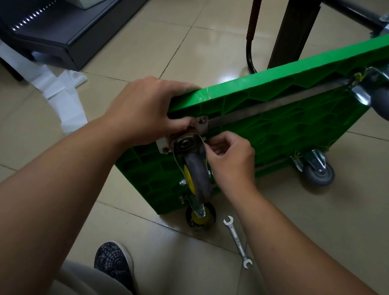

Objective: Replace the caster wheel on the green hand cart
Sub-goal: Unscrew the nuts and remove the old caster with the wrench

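Caster wheel (196, 173) is pinched at its mount by the right hand (231, 158); the edge of the green cart (282, 126) is gripped by the left hand (143, 110).

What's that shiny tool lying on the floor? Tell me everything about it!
It is a wrench, silvery and shiny like metal. It is thin and straight, with an open C-shaped mouth at each end. It lies flat and slanted on the tiled floor, just right of the green cart and its lower corner, close to a yellow-centred wheel. Nothing but the floor touches it.
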Motion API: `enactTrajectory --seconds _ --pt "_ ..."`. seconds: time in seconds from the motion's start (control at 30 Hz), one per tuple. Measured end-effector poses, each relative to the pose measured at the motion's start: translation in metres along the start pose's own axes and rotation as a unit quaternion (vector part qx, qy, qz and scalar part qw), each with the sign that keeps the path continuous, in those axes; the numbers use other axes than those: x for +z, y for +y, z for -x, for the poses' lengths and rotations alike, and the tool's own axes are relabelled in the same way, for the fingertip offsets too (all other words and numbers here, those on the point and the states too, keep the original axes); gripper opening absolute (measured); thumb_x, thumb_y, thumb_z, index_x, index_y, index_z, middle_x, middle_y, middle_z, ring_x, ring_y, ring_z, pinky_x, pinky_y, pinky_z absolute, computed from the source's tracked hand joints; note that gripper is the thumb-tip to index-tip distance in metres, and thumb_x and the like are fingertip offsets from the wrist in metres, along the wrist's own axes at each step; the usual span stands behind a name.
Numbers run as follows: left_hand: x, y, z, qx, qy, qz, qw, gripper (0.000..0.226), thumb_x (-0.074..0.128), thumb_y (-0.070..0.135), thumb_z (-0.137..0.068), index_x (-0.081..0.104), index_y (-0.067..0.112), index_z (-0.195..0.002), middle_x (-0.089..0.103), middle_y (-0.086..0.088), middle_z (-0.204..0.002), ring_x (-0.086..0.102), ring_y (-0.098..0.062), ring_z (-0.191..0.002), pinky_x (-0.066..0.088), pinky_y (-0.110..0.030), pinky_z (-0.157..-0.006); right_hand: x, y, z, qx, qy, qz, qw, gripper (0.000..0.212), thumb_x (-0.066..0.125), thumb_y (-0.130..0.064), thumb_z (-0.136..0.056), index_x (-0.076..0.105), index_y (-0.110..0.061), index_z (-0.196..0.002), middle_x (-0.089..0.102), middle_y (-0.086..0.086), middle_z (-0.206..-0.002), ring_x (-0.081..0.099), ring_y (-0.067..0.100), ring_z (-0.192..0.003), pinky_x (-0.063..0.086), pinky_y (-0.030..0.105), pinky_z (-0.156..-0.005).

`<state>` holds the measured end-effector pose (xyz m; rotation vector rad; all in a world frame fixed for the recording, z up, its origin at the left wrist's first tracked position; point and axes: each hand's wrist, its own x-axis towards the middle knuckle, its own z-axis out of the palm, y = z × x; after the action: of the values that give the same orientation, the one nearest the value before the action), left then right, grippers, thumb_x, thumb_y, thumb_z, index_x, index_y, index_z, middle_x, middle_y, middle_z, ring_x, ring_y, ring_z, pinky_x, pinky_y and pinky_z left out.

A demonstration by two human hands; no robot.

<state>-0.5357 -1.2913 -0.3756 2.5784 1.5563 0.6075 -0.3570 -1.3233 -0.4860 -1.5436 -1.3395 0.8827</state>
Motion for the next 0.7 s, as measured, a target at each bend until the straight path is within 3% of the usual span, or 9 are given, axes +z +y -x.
enactTrajectory --seconds 0.07,0.17,0.3,0.43,0.57,0.7 --pt "0.0 0.0 0.0 0.0 0.001 -0.001 1.0 0.057 0.079 0.038 -0.083 0.063 0.031 -0.138 0.077 0.0 -0.114 0.072 -0.024 -0.102 0.056 -0.038 -0.079 0.001 0.001 0.001 -0.01 0.004 -0.01 1.0 0.016 0.082 -0.017 -0.08 0.067 -0.016 -0.075 0.066 -0.004 -0.068 0.063 0.014 -0.064 0.055 0.03 -0.062" --pt "0.001 -0.001 0.0 0.003 0.004 -0.001 1.0 0.056 0.078 0.038 -0.083 0.063 0.031 -0.137 0.077 0.001 -0.113 0.072 -0.023 -0.1 0.055 -0.036 -0.078 -0.001 0.006 0.001 -0.02 -0.007 -0.053 0.998 0.012 0.083 -0.018 -0.08 0.071 -0.016 -0.079 0.068 -0.003 -0.069 0.062 0.007 -0.063 0.054 0.024 -0.061" --pt "0.0 0.0 0.001 0.007 0.005 0.006 1.0 0.056 0.077 0.04 -0.083 0.063 0.031 -0.137 0.077 0.002 -0.113 0.073 -0.021 -0.099 0.054 -0.034 -0.077 -0.006 0.01 0.0 -0.016 -0.005 -0.136 0.991 0.006 0.082 -0.022 -0.083 0.078 -0.019 -0.081 0.074 -0.002 -0.075 0.071 0.012 -0.072 0.054 0.022 -0.065" --pt "0.0 -0.001 0.0 0.005 0.002 0.001 1.0 0.056 0.077 0.041 -0.084 0.063 0.032 -0.138 0.077 0.002 -0.113 0.072 -0.022 -0.1 0.055 -0.036 -0.077 0.001 0.008 -0.001 0.04 0.018 -0.154 0.987 0.014 0.083 -0.023 -0.081 0.073 -0.023 -0.071 0.072 -0.006 -0.068 0.067 0.003 -0.064 0.049 0.015 -0.06" --pt "0.0 -0.001 0.0 0.004 0.002 0.006 1.0 0.058 0.071 0.045 -0.08 0.063 0.033 -0.136 0.077 0.002 -0.111 0.072 -0.024 -0.099 0.056 -0.038 -0.077 0.006 0.008 -0.001 0.134 -0.028 -0.15 0.979 0.022 0.08 -0.035 -0.083 0.074 -0.019 -0.069 0.073 -0.007 -0.067 0.066 0.002 -0.063 0.049 0.019 -0.06" --pt "0.0 -0.001 0.0 0.005 0.003 0.001 1.0 0.057 0.073 0.043 -0.081 0.064 0.033 -0.136 0.078 0.001 -0.109 0.072 -0.025 -0.099 0.056 -0.039 -0.077 0.007 0.004 -0.001 0.121 -0.026 -0.134 0.983 0.021 0.08 -0.033 -0.084 0.073 -0.02 -0.069 0.072 -0.007 -0.067 0.064 0.0 -0.061 0.047 0.017 -0.059"
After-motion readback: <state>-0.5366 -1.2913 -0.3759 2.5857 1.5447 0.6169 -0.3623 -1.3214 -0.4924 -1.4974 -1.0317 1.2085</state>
